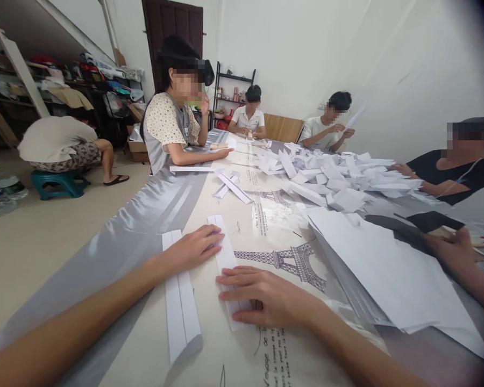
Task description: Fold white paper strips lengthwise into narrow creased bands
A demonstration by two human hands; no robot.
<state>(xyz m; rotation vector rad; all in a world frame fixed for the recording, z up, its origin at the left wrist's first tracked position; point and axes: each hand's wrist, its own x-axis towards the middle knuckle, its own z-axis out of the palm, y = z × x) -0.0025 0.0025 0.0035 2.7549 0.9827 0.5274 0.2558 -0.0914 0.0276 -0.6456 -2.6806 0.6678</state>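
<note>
Folded white paper (180, 306), a long strip creased down its middle, lies closest to the lens on the tabletop (242, 355), passing under the left forearm, just outboard of the left hand (193, 248). That hand lies flat, fingers stretched and together, its grip closed on nothing; the fingertips press on a second folded strip (226, 252). This strip is narrow, white and crisp-edged, running away from the person, one end beyond the left fingertips and the other tucked under the right hand (262, 296). Right hand also lies flat and open, palm down on the strip's near end, holding it by pressure alone. Under both hands the tabletop cover is pale with a printed Eiffel Tower drawing (294, 260), which sits just past the right hand's knuckles. Farther to the right of that hand rests a stack of plain white sheets (387, 269). Well beyond both hands a heap of folded strips (339, 177) spreads, with other people seated around it.
</note>
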